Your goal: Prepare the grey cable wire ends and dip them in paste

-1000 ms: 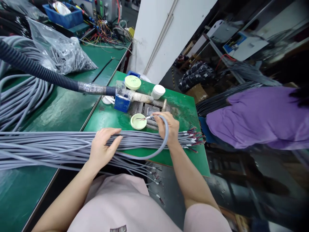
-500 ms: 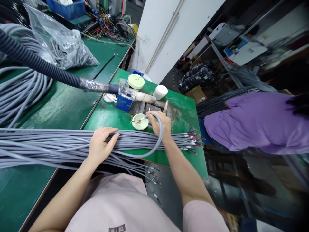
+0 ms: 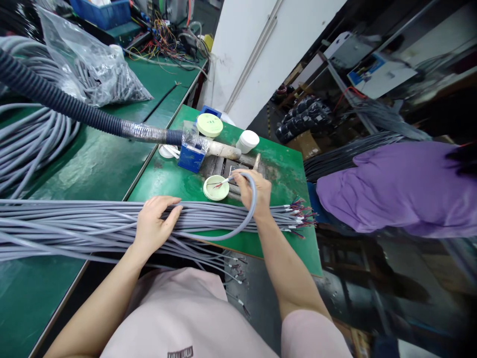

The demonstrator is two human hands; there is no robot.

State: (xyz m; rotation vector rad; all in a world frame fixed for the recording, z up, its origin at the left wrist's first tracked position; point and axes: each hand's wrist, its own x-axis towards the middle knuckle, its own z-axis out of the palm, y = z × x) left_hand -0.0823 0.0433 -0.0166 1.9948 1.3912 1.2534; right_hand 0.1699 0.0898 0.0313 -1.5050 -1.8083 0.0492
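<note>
My right hand (image 3: 257, 191) is closed on a grey cable (image 3: 249, 219) near its stripped end. The cable bends in a loop over the wrist side of that hand. Its bare red and dark wires (image 3: 218, 185) point left, over a small pale-green dish (image 3: 212, 197). What the dish contains is hard to make out. Lying on a long bundle of grey cables (image 3: 212, 214), my left hand (image 3: 156, 223) has its thumb and fingers apart. The bundle's stripped ends (image 3: 300, 214) fan out at the right edge of the green table.
A ribbed dark hose (image 3: 100, 119) crosses from the upper left to a blue box (image 3: 191, 158). Beyond the dish stand a white tub (image 3: 248, 141) and a pale-green lid (image 3: 209, 125). A person in a purple shirt (image 3: 395, 189) is at the right.
My right hand has shifted slightly right, drawing the cable's wire ends a little to the right over the dish. My left hand stays nearly still on the bundle.
</note>
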